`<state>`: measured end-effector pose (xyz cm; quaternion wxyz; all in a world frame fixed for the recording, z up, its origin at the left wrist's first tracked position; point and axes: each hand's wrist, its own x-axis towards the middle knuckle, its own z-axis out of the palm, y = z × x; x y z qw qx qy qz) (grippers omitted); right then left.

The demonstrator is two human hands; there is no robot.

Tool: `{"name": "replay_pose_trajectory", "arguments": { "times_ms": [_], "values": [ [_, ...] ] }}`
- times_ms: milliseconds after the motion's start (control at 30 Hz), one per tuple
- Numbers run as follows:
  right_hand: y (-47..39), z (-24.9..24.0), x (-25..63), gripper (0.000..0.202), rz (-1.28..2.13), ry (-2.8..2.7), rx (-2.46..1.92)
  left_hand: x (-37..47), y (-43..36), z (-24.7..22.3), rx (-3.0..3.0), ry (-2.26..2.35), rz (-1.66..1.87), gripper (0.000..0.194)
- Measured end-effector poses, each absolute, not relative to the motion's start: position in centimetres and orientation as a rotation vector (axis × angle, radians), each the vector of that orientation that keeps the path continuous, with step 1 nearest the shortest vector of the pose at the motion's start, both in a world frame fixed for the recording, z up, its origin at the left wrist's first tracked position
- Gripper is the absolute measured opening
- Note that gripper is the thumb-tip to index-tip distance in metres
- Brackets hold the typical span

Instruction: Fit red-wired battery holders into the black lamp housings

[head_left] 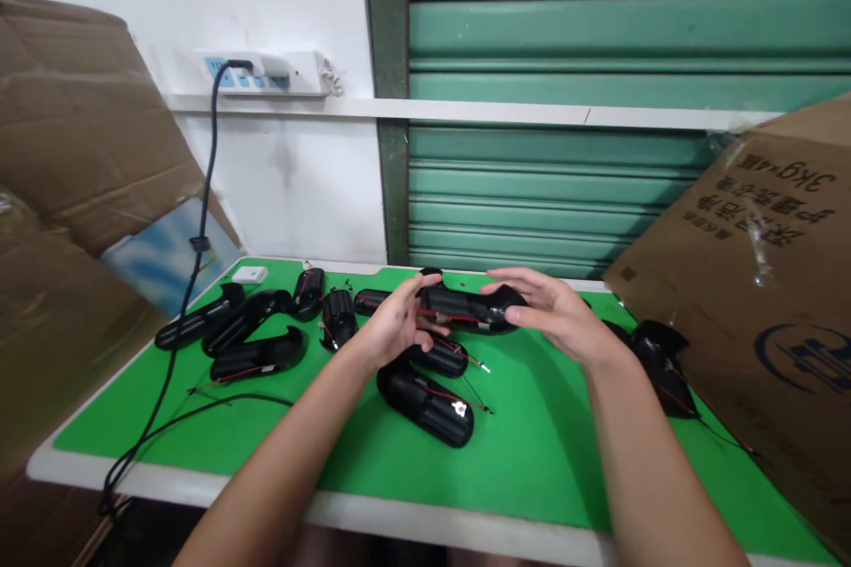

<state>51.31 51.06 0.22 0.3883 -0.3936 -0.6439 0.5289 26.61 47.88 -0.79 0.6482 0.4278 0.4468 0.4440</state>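
Both hands hold one black curved plastic casing with a red wire along its side, raised over the green table mat. My left hand grips its left end, fingers curled around it. At the right end, my right hand pinches it between thumb and fingers. Just below lies another black casing with wires. Nearer the front edge rests a black casing with a small shiny white spot.
More black casings lie at the left, some with wires. Another black piece is at the right, by a cardboard box. A black cable hangs from a power strip across the table's left side.
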Motion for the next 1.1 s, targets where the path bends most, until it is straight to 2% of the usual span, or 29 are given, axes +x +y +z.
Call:
{"name": "replay_pose_trajectory", "arguments": {
  "times_ms": [133, 200, 333, 500, 667, 733, 833, 867, 967, 1000, 1100],
  "values": [
    [50.6, 0.0, 49.8, 0.068, 1.462, -1.813, -0.899, 25.6, 47.7, 0.0, 0.768, 0.855, 0.67, 0.063],
    [50.7, -0.3, 49.2, 0.071, 1.442, -1.752, -0.888, 25.3, 47.6, 0.1, 0.743, 0.767, 0.607, 0.059],
    [51.1, -0.9, 48.1, 0.07, 1.3, -1.405, -0.894, 26.0, 47.3, 0.1, 0.781, 0.695, 0.825, 0.051],
    [50.3, -1.3, 46.4, 0.077, 1.574, -1.421, -0.955, 27.5, 47.8, -1.3, 0.909, 0.834, 1.296, 0.084],
    [50.0, -1.8, 45.2, 0.078, 1.668, -1.516, -0.942, 28.2, 47.6, -2.4, 1.127, 0.891, 1.324, 0.096],
    [50.3, -1.9, 45.4, 0.074, 1.643, -1.5, -0.96, 28.1, 47.5, -2.1, 1.112, 0.869, 1.315, 0.089],
    [50.6, -1.5, 46.5, 0.068, 1.593, -1.457, -1.009, 27.2, 47.7, -1.2, 1.007, 0.826, 1.299, 0.065],
    [50.6, -1.3, 46.9, 0.067, 1.576, -1.457, -1.019, 26.6, 47.9, -0.9, 0.963, 0.821, 1.262, 0.063],
    [50.5, -0.7, 48.0, 0.061, 1.564, -1.575, -1.031, 24.7, 48.4, -0.2, 0.864, 0.804, 1.005, 0.075],
    [50.4, -0.7, 48.2, 0.061, 1.581, -1.638, -1.033, 24.2, 48.5, -0.1, 0.854, 0.79, 0.885, 0.073],
    [50.5, -0.8, 48.2, 0.07, 1.536, -1.699, -1.033, 23.4, 48.4, -0.1, 0.865, 0.714, 0.637, 0.052]
  ]
}}
